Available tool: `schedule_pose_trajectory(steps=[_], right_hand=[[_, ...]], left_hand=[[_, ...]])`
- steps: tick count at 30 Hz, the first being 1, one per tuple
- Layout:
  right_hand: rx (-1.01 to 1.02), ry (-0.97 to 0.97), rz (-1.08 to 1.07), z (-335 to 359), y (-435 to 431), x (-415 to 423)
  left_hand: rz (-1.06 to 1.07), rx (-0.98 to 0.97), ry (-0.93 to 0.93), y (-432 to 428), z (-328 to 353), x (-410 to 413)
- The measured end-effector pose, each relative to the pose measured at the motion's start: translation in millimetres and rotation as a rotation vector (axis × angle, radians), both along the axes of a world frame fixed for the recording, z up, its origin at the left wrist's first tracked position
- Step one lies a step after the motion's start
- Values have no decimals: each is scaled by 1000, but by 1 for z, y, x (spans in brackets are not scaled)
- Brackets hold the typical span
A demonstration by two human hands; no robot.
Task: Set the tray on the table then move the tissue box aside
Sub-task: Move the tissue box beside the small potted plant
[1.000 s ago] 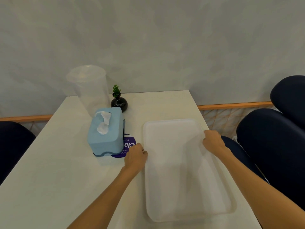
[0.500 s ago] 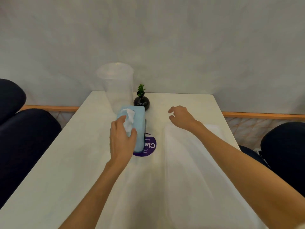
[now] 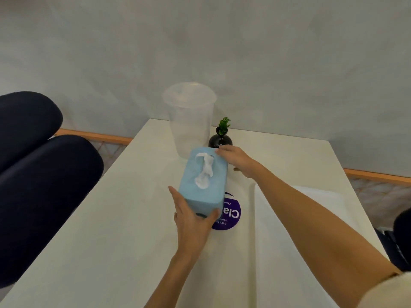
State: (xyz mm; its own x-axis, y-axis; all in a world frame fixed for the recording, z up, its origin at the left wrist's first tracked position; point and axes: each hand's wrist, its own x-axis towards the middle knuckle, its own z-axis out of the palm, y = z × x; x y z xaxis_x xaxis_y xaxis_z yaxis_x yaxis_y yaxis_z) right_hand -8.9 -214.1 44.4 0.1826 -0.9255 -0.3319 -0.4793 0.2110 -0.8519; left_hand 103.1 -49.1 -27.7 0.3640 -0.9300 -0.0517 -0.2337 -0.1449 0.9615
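Note:
The light blue tissue box (image 3: 203, 177) with a white tissue poking out of its top is in the middle of the white table (image 3: 111, 218). My left hand (image 3: 193, 221) grips its near end and my right hand (image 3: 238, 160) holds its far right corner. The translucent white tray (image 3: 315, 203) lies flat on the table to the right, partly hidden under my right forearm.
A tall frosted plastic container (image 3: 189, 121) stands just behind the box. A small green plant in a black vase (image 3: 221, 137) is beside it. A round purple sticker (image 3: 229, 215) lies under the box's right side. Dark blue chairs (image 3: 42, 185) flank the table.
Both hands left the tray's sides and moved to the tissue box. The left hand now grips its near end and the right hand its far corner. My view has turned leftward.

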Motion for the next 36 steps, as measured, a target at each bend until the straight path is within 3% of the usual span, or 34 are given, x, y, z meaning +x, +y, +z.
schedule_pose_trajectory(steps=[6,11,22,30,36], right_hand=[[-38,-73,-78,-27,0,-7],[-108,49,-154,-33,15,-32],[43,79,-124,-39,44,-37],[-40,-64,-229,-27,62,-40],[-183,-120,-280,9,68,-92]], left_hand=[[-122,38,125,-12,-4,22],[-227,96,104,-16,-8,40],[-306,132,247,-28,15,59],[-253,-5,197,-33,37,43],[-349,-116,131,-45,58,6]])
